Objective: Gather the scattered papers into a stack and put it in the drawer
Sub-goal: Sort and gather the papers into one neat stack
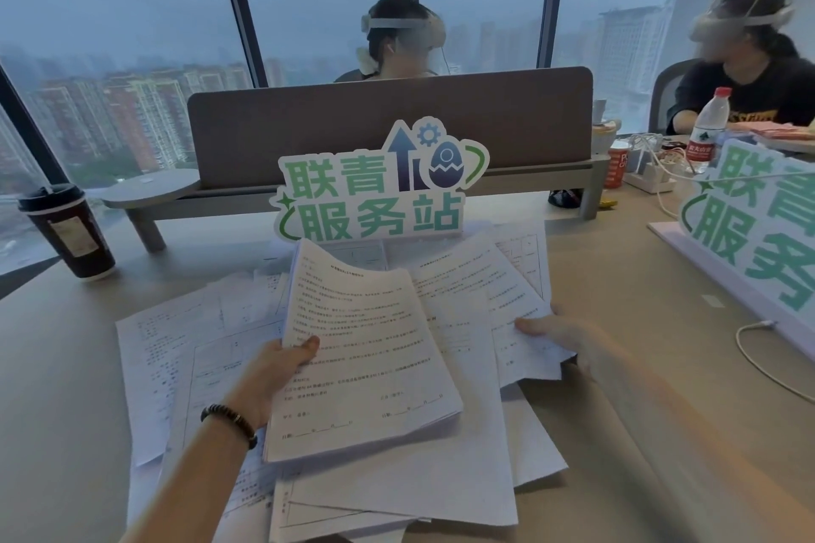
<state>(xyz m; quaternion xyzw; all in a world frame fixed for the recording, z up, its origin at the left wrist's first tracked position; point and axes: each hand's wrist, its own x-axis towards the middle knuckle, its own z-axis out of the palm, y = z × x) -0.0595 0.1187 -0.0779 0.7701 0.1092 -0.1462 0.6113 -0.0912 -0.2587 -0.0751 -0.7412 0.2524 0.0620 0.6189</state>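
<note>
loose sheets lie nearest, at six o'clock, overlapping at odd angles on the desk. just above them the left hand, a bead bracelet on its wrist, holds a thick stack by its left edge, thumb curled on top and fingers hidden beneath. at three o'clock the right hand pinches a few sheets near their lower corner, thumb flat on the paper; its other fingers are out of sight underneath.

to do this step well, i would slide the right-hand sheets onto the stack with edges matched, then sweep in the pages still spread at eight o'clock, and tap the bundle square before carrying it. gripping by one edge lets the stack sag, so support from below looks wise. no drawer is visible.

at twelve o'clock stands a green sign before a grey divider. a dark paper cup sits at ten o'clock. at two o'clock are a water bottle, a power strip and a second sign; a white cable trails at three. two people sit beyond, before tall windows over a hazy city.
</note>
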